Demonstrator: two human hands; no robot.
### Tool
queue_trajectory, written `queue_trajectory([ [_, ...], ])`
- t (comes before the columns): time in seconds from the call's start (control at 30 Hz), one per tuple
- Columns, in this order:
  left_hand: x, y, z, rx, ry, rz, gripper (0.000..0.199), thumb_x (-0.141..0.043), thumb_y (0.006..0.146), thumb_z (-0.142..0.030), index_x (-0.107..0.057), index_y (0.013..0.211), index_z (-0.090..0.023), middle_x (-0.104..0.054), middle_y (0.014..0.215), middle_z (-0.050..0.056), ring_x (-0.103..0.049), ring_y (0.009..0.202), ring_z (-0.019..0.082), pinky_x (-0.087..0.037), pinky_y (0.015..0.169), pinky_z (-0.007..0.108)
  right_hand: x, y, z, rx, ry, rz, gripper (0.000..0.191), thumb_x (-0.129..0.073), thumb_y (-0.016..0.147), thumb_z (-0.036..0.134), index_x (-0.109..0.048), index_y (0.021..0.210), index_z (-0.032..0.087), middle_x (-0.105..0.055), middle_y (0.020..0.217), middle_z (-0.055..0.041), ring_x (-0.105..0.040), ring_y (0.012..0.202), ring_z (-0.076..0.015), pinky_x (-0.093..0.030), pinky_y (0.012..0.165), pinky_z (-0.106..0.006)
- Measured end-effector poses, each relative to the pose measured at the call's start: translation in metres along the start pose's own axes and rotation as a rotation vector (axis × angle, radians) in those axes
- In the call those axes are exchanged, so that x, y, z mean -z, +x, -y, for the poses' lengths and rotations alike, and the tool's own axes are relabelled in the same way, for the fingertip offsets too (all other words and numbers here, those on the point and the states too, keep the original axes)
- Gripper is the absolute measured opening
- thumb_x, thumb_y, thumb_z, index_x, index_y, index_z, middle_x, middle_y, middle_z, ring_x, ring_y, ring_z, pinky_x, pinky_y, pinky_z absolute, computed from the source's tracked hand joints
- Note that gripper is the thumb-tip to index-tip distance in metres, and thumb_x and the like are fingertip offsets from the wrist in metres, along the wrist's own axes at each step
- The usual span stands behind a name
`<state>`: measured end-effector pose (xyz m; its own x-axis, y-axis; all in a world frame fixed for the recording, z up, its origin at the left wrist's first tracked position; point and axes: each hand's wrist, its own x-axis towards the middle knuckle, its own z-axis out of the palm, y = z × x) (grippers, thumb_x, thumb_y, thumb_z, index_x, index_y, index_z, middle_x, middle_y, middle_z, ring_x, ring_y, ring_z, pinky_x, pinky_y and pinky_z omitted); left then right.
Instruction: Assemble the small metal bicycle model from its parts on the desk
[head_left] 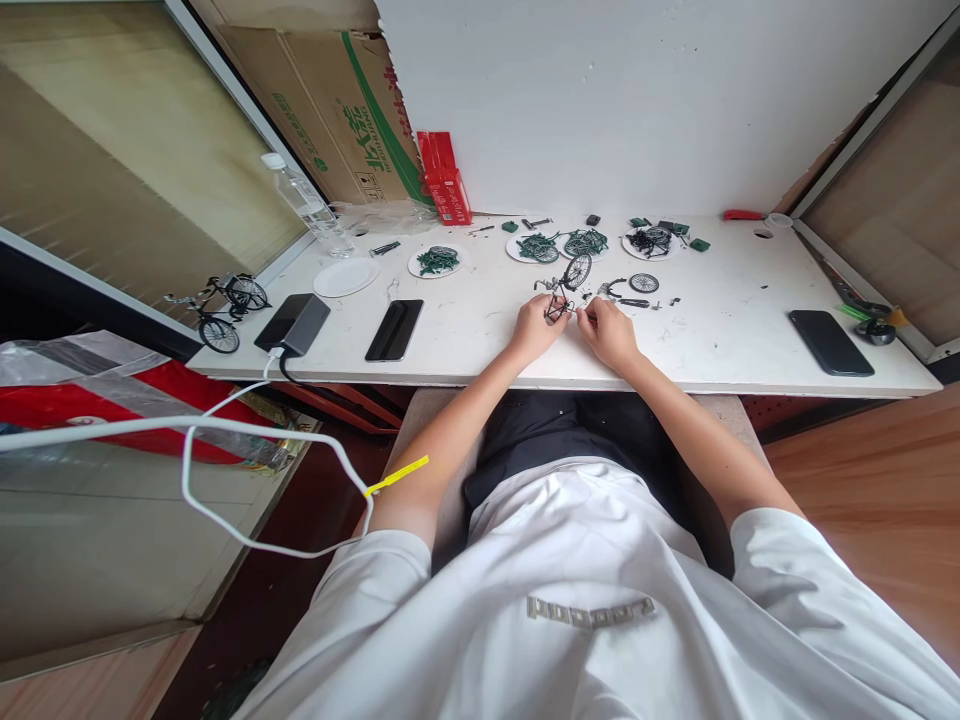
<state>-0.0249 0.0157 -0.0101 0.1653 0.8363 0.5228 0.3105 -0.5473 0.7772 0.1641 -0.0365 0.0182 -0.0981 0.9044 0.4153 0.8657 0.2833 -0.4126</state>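
My left hand [534, 330] is closed on a partly built model bicycle [561, 292], whose single fitted wheel points up and away from me. Beside it my right hand [609, 334] has thumb and fingers pinched together near the frame; whatever is between them is too small to make out. Just beyond my right hand lie a loose spoked wheel [643, 283] and several small black parts [613, 289]. White plates with green model parts [538, 248] and with black parts [649, 241] sit further back.
A finished model bicycle [223, 308], a grey power block [294, 324] and a phone [394, 330] are on the left; another phone [831, 342] lies right. A bottle [309, 208], a bare plate [346, 277] and a red box [445, 180] stand behind. A white cable [255, 424] hangs by my left arm.
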Motion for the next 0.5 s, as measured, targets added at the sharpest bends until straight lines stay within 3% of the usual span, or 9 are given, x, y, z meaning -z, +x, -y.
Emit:
queue_trajectory([
  [0.23, 0.0002, -0.0008, -0.0018, -0.001, 0.008, 0.004, 0.017, -0.08, 0.092, -0.023, -0.08, 0.108, -0.017, -0.083, 0.11, 0.013, -0.078, 0.093, 0.021, -0.063, 0.081, 0.032, 0.002, 0.0001, 0.0, -0.027, -0.07, 0.034, 0.042, -0.037, 0.119, 0.05, -0.061, 0.097, 0.023, -0.07, 0.091, -0.012, -0.058, 0.075, -0.0256, -0.03, 0.068, -0.034],
  [0.37, 0.0, -0.0007, -0.0026, 0.017, -0.008, 0.001, 0.018, -0.081, 0.09, -0.022, -0.08, 0.108, -0.018, -0.084, 0.11, 0.012, -0.079, 0.095, 0.022, -0.064, 0.082, 0.032, 0.0029, -0.0007, 0.0004, -0.008, -0.015, 0.028, 0.041, -0.038, 0.117, 0.053, -0.063, 0.104, 0.023, -0.072, 0.096, -0.0141, -0.062, 0.083, -0.0289, -0.037, 0.07, -0.035],
  [0.5, -0.0006, -0.0001, -0.0028, 0.071, -0.084, -0.007, 0.021, -0.082, 0.09, -0.022, -0.08, 0.11, -0.018, -0.085, 0.113, 0.013, -0.08, 0.099, 0.023, -0.065, 0.086, 0.033, 0.0019, -0.0009, 0.0006, 0.023, 0.02, 0.012, 0.029, -0.045, 0.111, 0.047, -0.062, 0.109, 0.024, -0.075, 0.103, -0.0153, -0.065, 0.097, -0.0329, -0.043, 0.073, -0.037],
])
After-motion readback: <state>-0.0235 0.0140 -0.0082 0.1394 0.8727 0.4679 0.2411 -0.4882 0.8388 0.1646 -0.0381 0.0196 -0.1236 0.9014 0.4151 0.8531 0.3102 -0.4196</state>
